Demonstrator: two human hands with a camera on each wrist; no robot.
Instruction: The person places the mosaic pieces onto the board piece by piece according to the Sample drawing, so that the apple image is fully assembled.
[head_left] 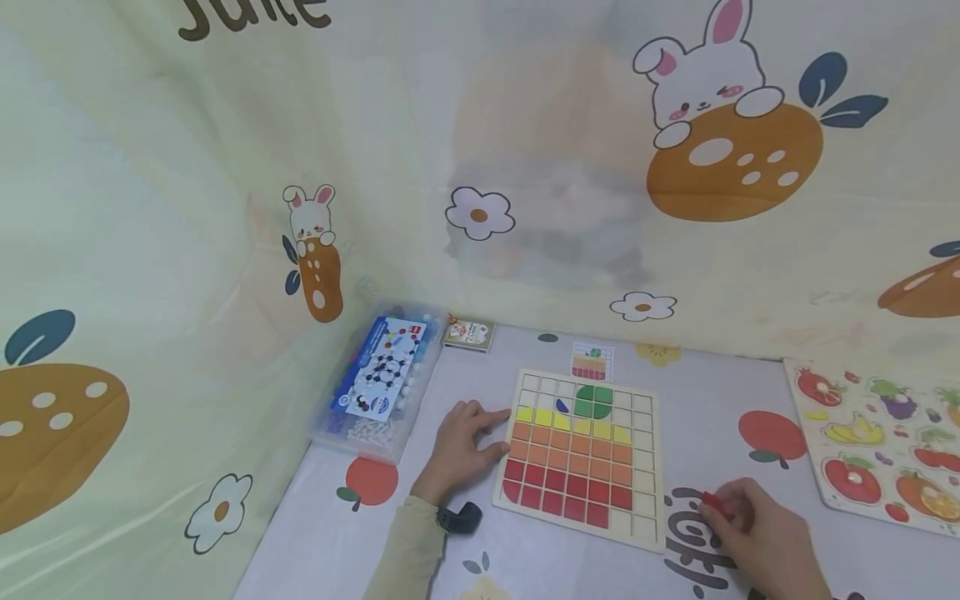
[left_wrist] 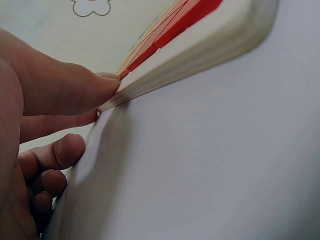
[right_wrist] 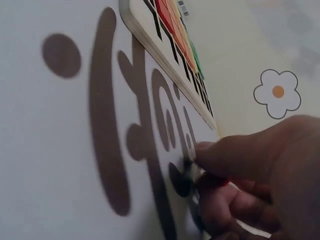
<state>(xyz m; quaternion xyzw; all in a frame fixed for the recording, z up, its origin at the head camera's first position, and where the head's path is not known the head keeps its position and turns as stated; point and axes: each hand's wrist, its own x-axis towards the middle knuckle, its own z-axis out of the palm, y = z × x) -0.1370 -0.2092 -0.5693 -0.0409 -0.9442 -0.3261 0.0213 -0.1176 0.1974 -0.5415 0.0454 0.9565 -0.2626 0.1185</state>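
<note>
A wooden grid board [head_left: 647, 500] lies on the table, its lower rows filled with red tiles [head_left: 555, 482], orange tiles [head_left: 558, 458] and yellow tiles [head_left: 561, 420]. Rounded green tiles [head_left: 594, 402] and a small dark blue piece [head_left: 562, 406] are near its top. My left hand [head_left: 462, 446] touches the board's left edge with the thumb and extended forefinger; its other fingers are bent. To the right of the board, just above the table, my right hand [head_left: 768, 533] pinches a small red tile [head_left: 714, 502]. In the right wrist view the fingers [right_wrist: 240, 155] mostly hide that tile.
Behind the board lies a small picture card [head_left: 592, 362] with a similar coloured pattern. A clear plastic box [head_left: 386, 375] and a small booklet [head_left: 468, 334] are at the back left. A fruit puzzle board [head_left: 881, 442] lies at the right. Printed cloth hangs behind the table.
</note>
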